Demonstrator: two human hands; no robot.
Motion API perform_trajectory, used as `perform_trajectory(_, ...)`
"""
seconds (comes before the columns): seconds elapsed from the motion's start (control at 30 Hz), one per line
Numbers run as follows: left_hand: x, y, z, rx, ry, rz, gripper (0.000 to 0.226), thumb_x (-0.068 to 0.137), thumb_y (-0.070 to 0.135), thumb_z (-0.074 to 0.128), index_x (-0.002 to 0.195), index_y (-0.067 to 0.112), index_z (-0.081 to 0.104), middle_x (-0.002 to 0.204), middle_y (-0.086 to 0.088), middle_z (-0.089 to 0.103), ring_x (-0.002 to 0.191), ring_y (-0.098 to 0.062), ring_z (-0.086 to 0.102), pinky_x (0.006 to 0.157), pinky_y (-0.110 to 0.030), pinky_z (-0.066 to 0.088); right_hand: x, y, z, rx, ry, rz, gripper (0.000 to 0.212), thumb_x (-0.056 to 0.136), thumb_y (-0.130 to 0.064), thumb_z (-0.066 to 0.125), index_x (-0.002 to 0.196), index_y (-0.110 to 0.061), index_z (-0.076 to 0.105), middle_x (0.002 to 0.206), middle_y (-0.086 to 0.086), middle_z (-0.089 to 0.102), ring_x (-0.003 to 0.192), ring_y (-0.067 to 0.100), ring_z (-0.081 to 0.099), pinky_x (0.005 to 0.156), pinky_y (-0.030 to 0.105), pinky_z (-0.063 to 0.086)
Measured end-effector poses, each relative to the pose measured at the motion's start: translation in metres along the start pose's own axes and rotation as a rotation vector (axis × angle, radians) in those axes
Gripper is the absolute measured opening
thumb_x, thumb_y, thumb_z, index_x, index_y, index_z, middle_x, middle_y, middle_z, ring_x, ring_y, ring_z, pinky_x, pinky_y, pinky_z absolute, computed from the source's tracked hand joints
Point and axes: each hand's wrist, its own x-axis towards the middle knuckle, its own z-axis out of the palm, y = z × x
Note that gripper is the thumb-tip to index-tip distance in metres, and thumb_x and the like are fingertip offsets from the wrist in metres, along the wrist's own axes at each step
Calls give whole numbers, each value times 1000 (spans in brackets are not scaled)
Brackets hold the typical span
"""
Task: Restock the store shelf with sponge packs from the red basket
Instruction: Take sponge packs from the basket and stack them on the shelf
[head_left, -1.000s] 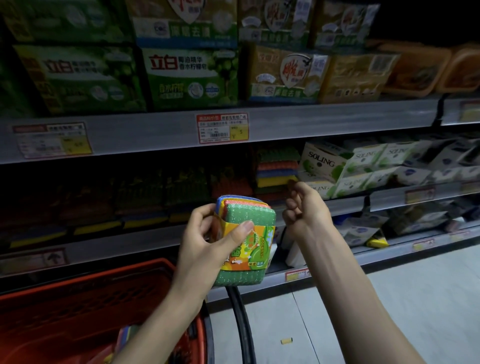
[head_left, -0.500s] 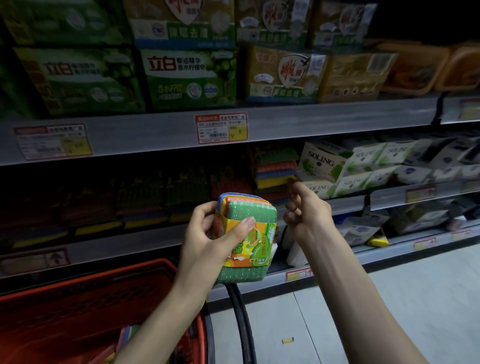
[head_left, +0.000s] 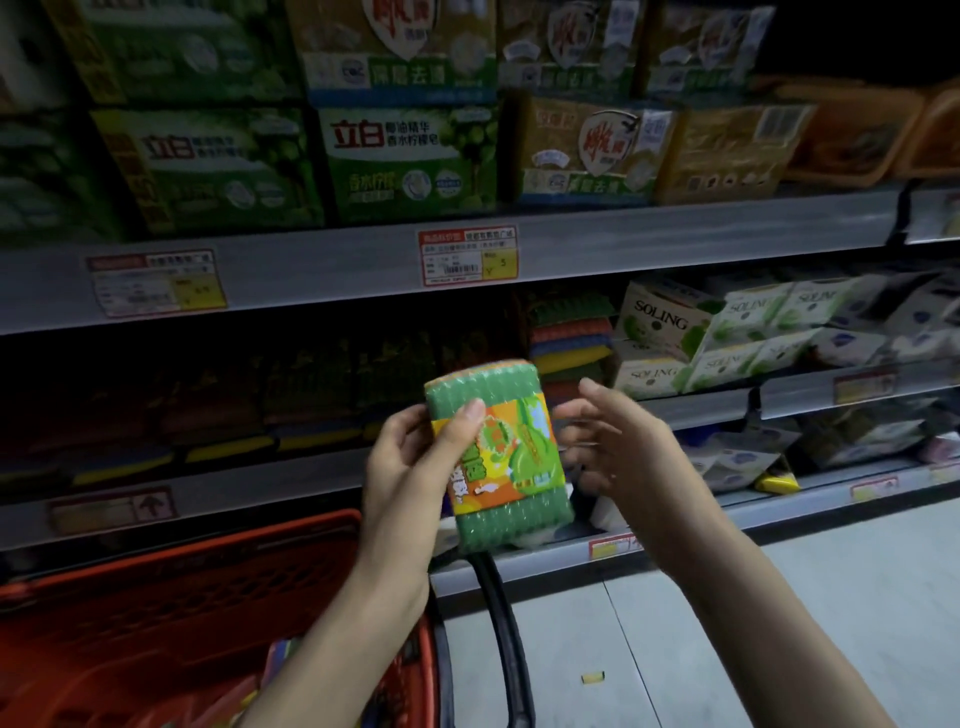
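1. Head view: your left hand (head_left: 410, 467) grips a green sponge pack (head_left: 498, 452), a rectangular block in clear film with an orange-and-yellow printed band round its middle.
2. The left thumb presses on the front of the pack, at the band's upper left. The fingers (head_left: 404, 423) curl round the left edge and pass behind it, out of sight.
3. Your right hand (head_left: 618, 457) holds nothing. Its fingers (head_left: 605, 397) are loosely spread and slightly bent, with the palm turned toward the pack's right edge. The fingertips are blurred, so you cannot tell whether they touch the film or sit just beside it.
4. The sponge pack is in the air between your two hands, tilted with its top leaning left. It is in front of the middle tier of the grey metal store shelf (head_left: 311, 270).
5. The red plastic mesh basket (head_left: 182, 597) sits at the lower left. Its black handle (head_left: 498, 623) runs below the pack, and a colourful pack edge (head_left: 280, 660) shows inside it.
6. On the middle tier behind the pack, stacked sponge packs (head_left: 566, 332) in green, blue, orange and yellow lie just left of white SOLING boxes (head_left: 660, 322).
7. Green soap boxes (head_left: 410, 156) stand on the top tier, above a red-and-yellow price label (head_left: 467, 257).
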Motion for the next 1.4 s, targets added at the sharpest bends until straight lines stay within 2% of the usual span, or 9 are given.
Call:
perform_trajectory(0.13, -1, 5, -3, -125, 80, -11, 54, 78, 41, 83, 122, 15, 66, 110, -5, 78, 96, -20, 76, 73, -30, 61, -21, 11, 1, -220, -187, -7, 46, 84, -60, 68, 119, -30, 71, 120, 4, 74, 108, 26, 71, 99, 47, 56)
perform_trajectory(0.27, -6, 4, -8, -176, 45, -24, 53, 76, 40, 76, 119, 12, 69, 100, -5, 78, 84, -16, 74, 63, -23, 59, -26, 18, 1, -76, -205, -29, 49, 82, -28, 85, 126, -29, 65, 121, 12, 73, 110, 27, 73, 89, 40, 61)
perform_trajectory(0.37, -8, 4, -13, -121, -18, -28, 53, 78, 42, 74, 123, 14, 69, 110, -5, 79, 98, -19, 75, 76, -27, 60, -25, 17, 6, 32, -158, -55, 51, 79, -19, 85, 126, -15, 63, 113, 13, 77, 104, 31, 75, 85, 36, 60)
perform_trajectory(0.43, -13, 5, -14, -56, -34, -12, 54, 79, 40, 76, 127, 17, 67, 116, -2, 78, 109, -19, 73, 91, -34, 58, -25, 18, 10, 120, -136, -62, 54, 77, -18, 85, 125, -10, 61, 109, 14, 78, 99, 31, 76, 81, 33, 60)
perform_trajectory(0.53, -25, 0, -14, 162, 39, 91, 44, 83, 31, 80, 125, 28, 64, 113, 7, 77, 106, -8, 72, 87, -26, 57, -25, 21, 23, 207, -20, -125, 52, 76, -18, 84, 121, -6, 62, 113, 16, 76, 94, 30, 78, 76, 31, 63)
perform_trajectory(0.67, -39, -9, -12, 229, 59, 211, 37, 94, 14, 72, 122, 34, 63, 114, 11, 73, 108, 0, 69, 81, -14, 55, -21, 29, 45, 200, 94, -201, 43, 85, -20, 82, 118, -5, 61, 121, 22, 70, 97, 46, 73, 89, 53, 60)
perform_trajectory(0.9, -42, -20, -7, 260, 107, 189, 36, 100, 24, 65, 129, 45, 60, 129, 14, 68, 122, -5, 63, 102, -39, 54, -16, 26, 61, 258, 139, -297, 36, 87, -22, 81, 113, -7, 60, 113, 20, 71, 96, 31, 77, 84, 41, 64)
perform_trajectory(1.23, -19, -19, 8, 296, 112, 194, 55, 101, 17, 61, 139, 53, 44, 146, 12, 53, 125, 5, 54, 96, -17, 50, 3, 31, 67, -7, 280, -464, 22, 94, -41, 72, 114, -30, 69, 119, -3, 63, 102, 9, 68, 94, 40, 59)
perform_trajectory(1.4, -2, -19, 14, 236, 161, 198, 54, 101, 11, 59, 145, 41, 50, 143, 7, 57, 121, 3, 58, 91, -17, 51, 6, 27, 65, -12, 253, -465, 26, 98, -27, 69, 123, -30, 68, 125, -3, 63, 108, 5, 66, 99, 44, 56)
